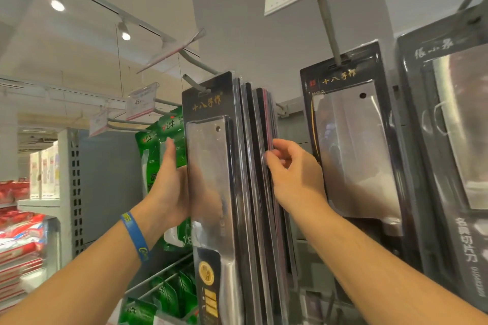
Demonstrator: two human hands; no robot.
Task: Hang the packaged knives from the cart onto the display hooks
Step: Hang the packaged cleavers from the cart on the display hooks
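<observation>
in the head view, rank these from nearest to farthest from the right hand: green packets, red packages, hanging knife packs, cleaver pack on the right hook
1. hanging knife packs, middle hook; the right hand pinches their edges.
2. cleaver pack on the right hook, just beside the hand.
3. green packets, left, beyond the knife packs.
4. red packages, far left shelf.

A grey display hook (193, 83) carries a packed row of packaged knives (208, 145); the neighbouring hook (328, 29) holds another knife pack (353, 145).
</observation>
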